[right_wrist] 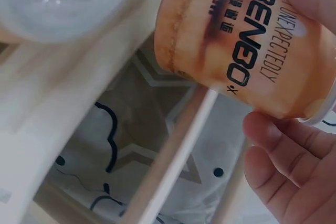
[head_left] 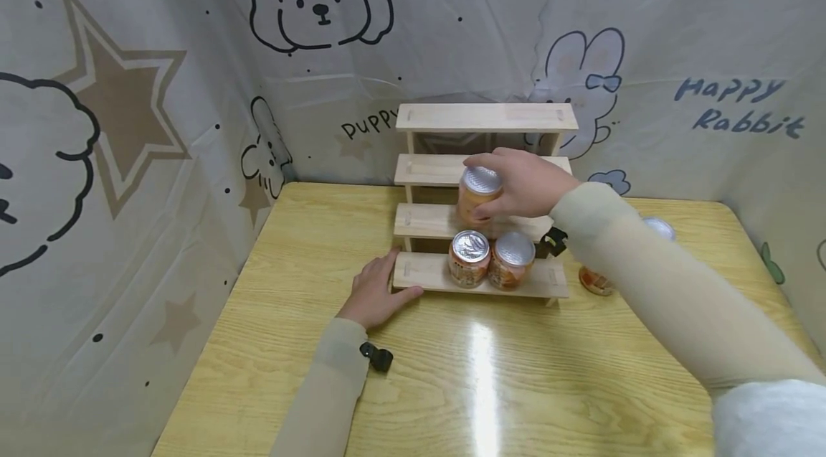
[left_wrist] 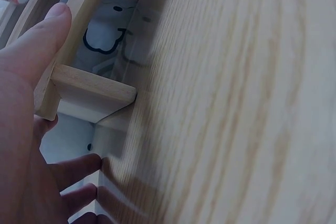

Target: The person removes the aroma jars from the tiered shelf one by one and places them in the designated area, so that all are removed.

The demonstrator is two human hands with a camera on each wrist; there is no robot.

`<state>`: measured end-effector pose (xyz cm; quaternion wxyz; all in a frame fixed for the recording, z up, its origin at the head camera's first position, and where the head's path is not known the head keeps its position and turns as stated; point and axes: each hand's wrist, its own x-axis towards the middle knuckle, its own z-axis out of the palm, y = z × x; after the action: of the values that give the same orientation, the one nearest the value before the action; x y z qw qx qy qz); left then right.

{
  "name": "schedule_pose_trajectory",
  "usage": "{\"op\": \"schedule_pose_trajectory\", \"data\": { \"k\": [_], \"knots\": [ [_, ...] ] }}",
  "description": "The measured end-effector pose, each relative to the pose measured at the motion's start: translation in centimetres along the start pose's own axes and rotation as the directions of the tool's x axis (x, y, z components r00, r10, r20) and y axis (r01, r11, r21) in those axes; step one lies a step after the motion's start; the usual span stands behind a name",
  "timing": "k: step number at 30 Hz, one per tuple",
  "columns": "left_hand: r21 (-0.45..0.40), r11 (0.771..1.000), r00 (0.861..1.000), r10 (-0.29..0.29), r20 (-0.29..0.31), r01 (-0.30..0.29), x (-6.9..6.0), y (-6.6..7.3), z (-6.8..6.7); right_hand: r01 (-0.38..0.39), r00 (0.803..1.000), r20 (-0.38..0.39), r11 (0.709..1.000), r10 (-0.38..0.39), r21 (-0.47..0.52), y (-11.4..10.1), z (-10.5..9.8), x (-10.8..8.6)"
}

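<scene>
My right hand (head_left: 525, 181) grips an orange can (head_left: 474, 206) with a silver lid by its sides, upright at the second tier from the bottom of a stepped wooden rack (head_left: 416, 220). In the right wrist view, the can (right_wrist: 231, 40) shows dark lettering, with thumb and fingers on opposite sides. I cannot tell if its base touches the board. Two similar cans, one left (head_left: 469, 260) and one right (head_left: 513, 261), stand side by side on the lowest board. My left hand (head_left: 376, 293) holds that board's left end, thumb along its front edge and fingers beside it.
Right of the rack, more orange cans (head_left: 596, 281) stand on the wooden table (head_left: 310, 242), partly hidden by my right sleeve (head_left: 645, 285). The rack's top board (head_left: 487, 117) stands close to the printed cloth backdrop (head_left: 452, 34).
</scene>
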<state>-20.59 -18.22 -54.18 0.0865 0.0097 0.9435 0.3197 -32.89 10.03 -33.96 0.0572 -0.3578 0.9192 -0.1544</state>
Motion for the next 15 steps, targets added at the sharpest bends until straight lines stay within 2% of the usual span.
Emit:
{"op": "schedule_pose_trajectory", "data": {
  "k": [6,15],
  "knots": [
    [0.003,1.0,1.0,0.002,-0.005,-0.002,0.0,0.0,0.2,-0.019,0.999,-0.028,1.0,0.019,0.011,0.4,-1.6,-1.4],
    [-0.003,1.0,1.0,0.016,-0.018,-0.016,0.1,-0.2,0.2,-0.013,0.996,-0.086,1.0,0.012,-0.01,2.5,-3.8,-4.0]
  ]
}}
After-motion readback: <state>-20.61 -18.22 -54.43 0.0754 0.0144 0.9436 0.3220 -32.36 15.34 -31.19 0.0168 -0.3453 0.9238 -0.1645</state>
